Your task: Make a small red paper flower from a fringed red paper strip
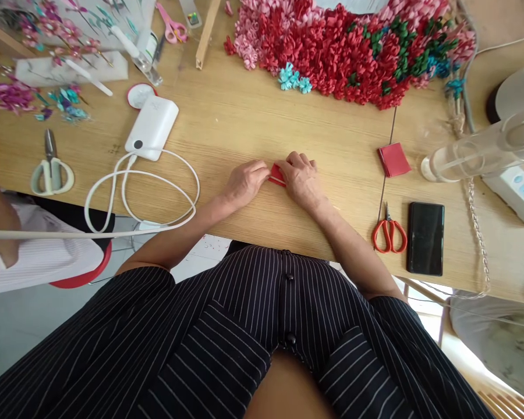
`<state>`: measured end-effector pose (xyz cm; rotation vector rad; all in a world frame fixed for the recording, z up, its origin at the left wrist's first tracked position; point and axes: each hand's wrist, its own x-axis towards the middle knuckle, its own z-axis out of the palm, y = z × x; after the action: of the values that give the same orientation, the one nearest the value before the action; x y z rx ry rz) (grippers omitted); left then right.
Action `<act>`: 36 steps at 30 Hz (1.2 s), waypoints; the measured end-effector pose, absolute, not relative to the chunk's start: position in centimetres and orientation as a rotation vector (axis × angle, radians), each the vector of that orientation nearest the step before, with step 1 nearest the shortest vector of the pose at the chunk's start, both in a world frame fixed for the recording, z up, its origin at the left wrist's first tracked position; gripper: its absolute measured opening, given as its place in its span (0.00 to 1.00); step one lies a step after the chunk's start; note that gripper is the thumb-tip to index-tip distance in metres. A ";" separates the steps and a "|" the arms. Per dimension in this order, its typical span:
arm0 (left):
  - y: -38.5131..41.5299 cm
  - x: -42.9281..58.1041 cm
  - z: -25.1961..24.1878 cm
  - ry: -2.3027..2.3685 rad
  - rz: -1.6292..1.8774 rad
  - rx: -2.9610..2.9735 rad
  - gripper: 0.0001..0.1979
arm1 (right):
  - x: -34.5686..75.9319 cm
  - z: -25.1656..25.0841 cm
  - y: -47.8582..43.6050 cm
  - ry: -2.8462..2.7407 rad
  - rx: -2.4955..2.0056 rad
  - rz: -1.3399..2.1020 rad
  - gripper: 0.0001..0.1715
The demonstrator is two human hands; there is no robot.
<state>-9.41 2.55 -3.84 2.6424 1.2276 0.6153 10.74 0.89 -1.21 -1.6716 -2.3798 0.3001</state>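
Striped black top point(283, 302) up close, and out on the wooden table point(209, 128) a small folded red paper point(277, 174) sits pinched between both hands, left hand point(244, 185) and right hand point(300, 180) closed on its ends.

The small folded paper point(278, 174) on the table is a strong red, and a thin white edge shows along it. The paper square point(393, 159) lying to the right has nearly the same red colour. The wooden table point(227, 122) is a pale honey colour with fine grain lines. The person wears a black garment point(262, 302) with thin white stripes. The large paper flower panel point(353, 52) is mostly red and pink, with patches of dark green and turquoise. The orange scissors point(389, 230) have bright handles, and the pink scissors point(171, 29) lie farther away.
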 end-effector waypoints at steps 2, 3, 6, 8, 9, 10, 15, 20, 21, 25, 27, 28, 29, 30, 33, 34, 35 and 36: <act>2.6 -9.4 -3.9 1.216 0.633 2.665 0.19 | 10.7 -1.2 0.9 -2.383 -1.676 0.294 0.21; 2.5 -9.5 -3.9 1.208 0.642 2.676 0.19 | 10.7 -1.2 0.9 -2.385 -1.677 0.292 0.21; 2.3 -9.6 -4.0 1.202 0.654 2.715 0.20 | 10.7 -1.1 0.8 -2.384 -1.684 0.288 0.21; 2.0 -9.7 -4.0 1.198 0.634 2.786 0.22 | 10.7 -1.1 0.7 -2.382 -1.686 0.287 0.20; 1.9 -9.7 -4.0 1.194 0.612 2.829 0.23 | 10.7 -1.1 0.8 -2.380 -1.685 0.286 0.20; 1.9 -9.7 -3.9 1.190 0.584 2.866 0.24 | 10.7 -1.1 0.8 -2.379 -1.683 0.286 0.20; 2.1 -9.5 -3.3 1.217 0.420 2.820 0.24 | 10.9 -1.2 1.0 -2.346 -1.657 0.314 0.20; 2.6 -8.8 -2.9 1.241 0.338 2.729 0.21 | 11.5 -1.3 0.7 -2.336 -1.584 0.326 0.19; 2.7 -8.7 -2.9 1.250 0.335 2.718 0.20 | 11.5 -1.3 0.7 -2.359 -1.575 0.339 0.19; 2.5 -8.6 -3.2 1.272 0.371 2.700 0.21 | 11.1 -1.5 0.7 -2.415 -1.611 0.390 0.17; 2.5 -8.8 -3.4 1.273 0.427 2.683 0.21 | 10.8 -1.6 0.8 -2.408 -1.626 0.385 0.17; 2.6 -8.9 -3.5 1.274 0.459 2.666 0.21 | 10.7 -1.6 0.9 -2.403 -1.628 0.378 0.17; 2.6 -9.1 -3.5 1.275 0.488 2.644 0.20 | 10.6 -1.7 0.9 -2.399 -1.629 0.372 0.18; 2.7 -9.2 -3.5 1.278 0.515 2.619 0.19 | 10.5 -1.7 0.9 -2.397 -1.632 0.366 0.18; 3.1 -9.4 -3.1 1.293 0.582 2.532 0.17 | 10.5 -1.8 1.0 -2.405 -1.636 0.357 0.19; 3.2 -9.4 -3.0 1.296 0.592 2.511 0.17 | 10.5 -1.9 1.0 -2.406 -1.641 0.353 0.20; 3.3 -9.4 -2.9 1.298 0.593 2.501 0.16 | 10.5 -1.9 1.0 -2.404 -1.643 0.349 0.20; 3.3 -9.3 -2.8 1.300 0.587 2.504 0.15 | 10.5 -1.9 0.9 -2.401 -1.641 0.346 0.20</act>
<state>-9.31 3.30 -2.80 2.5040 1.2996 0.5874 10.52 0.92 -1.88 -1.6410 -2.4014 0.3462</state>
